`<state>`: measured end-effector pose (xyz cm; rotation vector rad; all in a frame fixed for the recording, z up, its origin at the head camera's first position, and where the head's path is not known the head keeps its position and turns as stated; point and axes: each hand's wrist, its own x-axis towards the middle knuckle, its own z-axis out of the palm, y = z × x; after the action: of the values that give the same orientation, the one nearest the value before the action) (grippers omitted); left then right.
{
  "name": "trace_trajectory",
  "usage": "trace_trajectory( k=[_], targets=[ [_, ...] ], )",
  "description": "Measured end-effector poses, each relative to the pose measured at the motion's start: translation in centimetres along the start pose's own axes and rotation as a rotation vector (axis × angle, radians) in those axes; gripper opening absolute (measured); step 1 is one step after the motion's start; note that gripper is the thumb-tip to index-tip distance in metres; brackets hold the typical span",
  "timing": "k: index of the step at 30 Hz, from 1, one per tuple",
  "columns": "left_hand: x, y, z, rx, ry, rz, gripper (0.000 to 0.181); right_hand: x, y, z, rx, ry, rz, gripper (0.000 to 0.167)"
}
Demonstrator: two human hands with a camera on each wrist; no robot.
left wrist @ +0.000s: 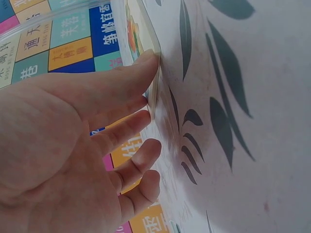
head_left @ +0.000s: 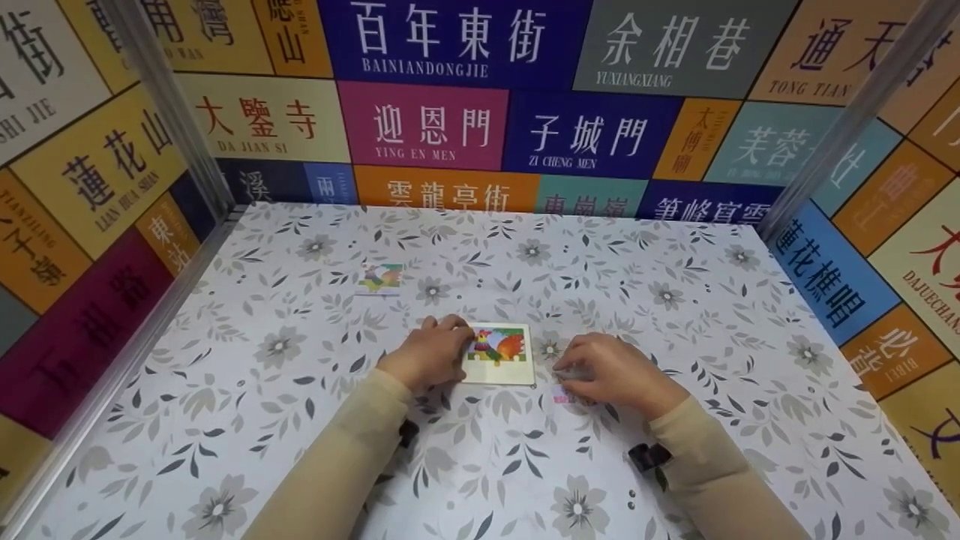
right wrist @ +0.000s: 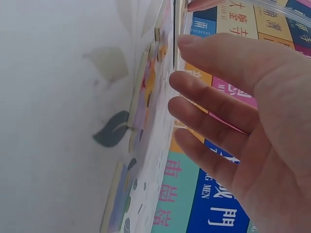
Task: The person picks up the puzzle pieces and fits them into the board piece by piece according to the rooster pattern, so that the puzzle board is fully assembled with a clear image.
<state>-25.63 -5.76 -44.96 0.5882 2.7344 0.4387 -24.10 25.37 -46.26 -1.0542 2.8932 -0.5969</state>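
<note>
A small jigsaw board [head_left: 511, 373] with a white frame lies in front of me, partly filled with a colorful bird picture. My left hand [head_left: 431, 352] holds its left edge; in the left wrist view the thumb [left wrist: 146, 65] lies against the edge of the board [left wrist: 151, 29], while the other fingers are loosely bent. To the right of the board, my right hand [head_left: 611, 373] hovers just over loose puzzle pieces [head_left: 566, 395], partly hidden under it. The right wrist view shows its fingers loosely bent with nothing between them, near thin puzzle pieces [right wrist: 139, 97] on the table.
Farther back to the left lies a small card or piece group [head_left: 380, 279] with a similar colorful picture. A floral cloth [head_left: 277, 420] covers the table. Panels with large lettering [head_left: 442, 124] stand behind it, and clear edges [head_left: 180, 135] rise at the sides.
</note>
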Motion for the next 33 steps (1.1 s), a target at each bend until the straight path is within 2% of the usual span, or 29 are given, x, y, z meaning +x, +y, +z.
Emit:
trace_trajectory(
  k=[7,16,33],
  targets=[
    [0.0,0.0,-0.1,0.006,0.004,0.008,0.065,-0.7,0.3,-0.4,0.048,-0.058,-0.057,0.022],
    [-0.3,0.0,0.0,0.034,0.046,0.063,0.061,-1.5,0.4,-0.2,0.087,-0.035,-0.111,0.023],
    [-0.2,0.1,0.0,0.037,0.019,0.015,0.065,-1.5,0.0,-0.2,0.085,-0.072,-0.073,0.018]
  ],
)
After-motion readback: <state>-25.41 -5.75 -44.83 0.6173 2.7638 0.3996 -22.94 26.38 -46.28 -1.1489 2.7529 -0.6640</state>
